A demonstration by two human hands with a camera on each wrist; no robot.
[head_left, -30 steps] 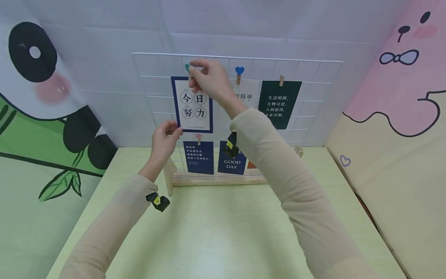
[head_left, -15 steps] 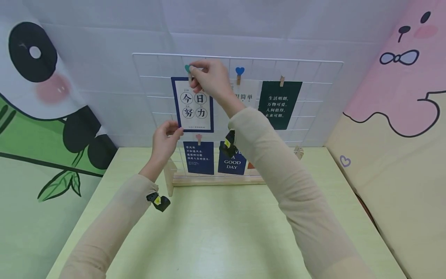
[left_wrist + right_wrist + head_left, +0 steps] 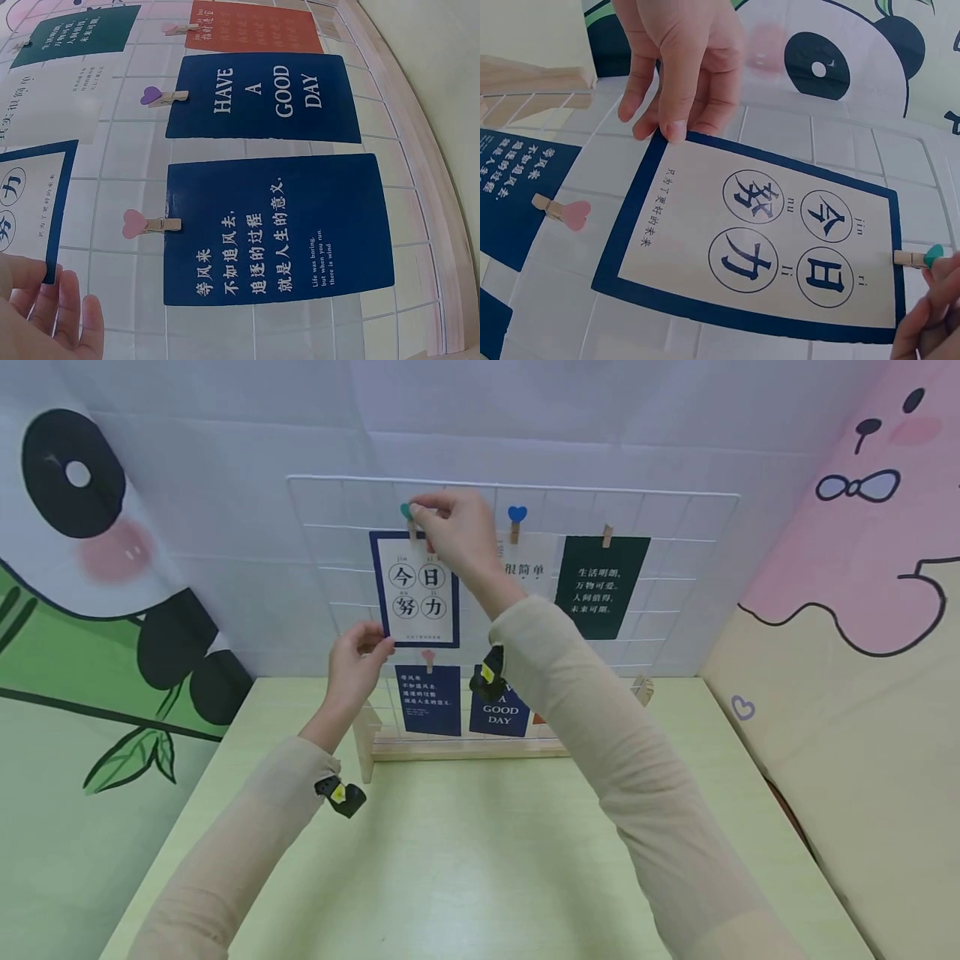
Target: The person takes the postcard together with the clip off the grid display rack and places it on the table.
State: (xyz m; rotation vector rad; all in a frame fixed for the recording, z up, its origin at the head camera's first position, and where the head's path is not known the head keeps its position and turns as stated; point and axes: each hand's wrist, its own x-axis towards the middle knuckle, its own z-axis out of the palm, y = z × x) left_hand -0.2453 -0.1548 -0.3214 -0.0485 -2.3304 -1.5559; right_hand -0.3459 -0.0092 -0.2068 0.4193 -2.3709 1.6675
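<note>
A white card with a dark blue border (image 3: 417,625) is against the upper left of a white wire grid (image 3: 337,585). My left hand (image 3: 354,664) pinches its lower left corner between thumb and fingers. At the card's top edge, my right hand (image 3: 459,533) pinches a wooden clothespin (image 3: 909,259) by its green heart end. The clothespin's tip overlaps the blue border in the right wrist view. Part of the card's upper right is behind the right fingers in the head view.
Other cards hang from clothespins on the grid: a dark green card (image 3: 602,587), a white one (image 3: 525,556), two navy cards (image 3: 277,232) and an orange one (image 3: 255,26). A wooden base (image 3: 465,750) supports the grid on the pale table (image 3: 465,860).
The card's top edge sits slightly lower, and more of the clothespin's wood shows below the right fingers. The left hand keeps its hold on the corner, almost still.
</note>
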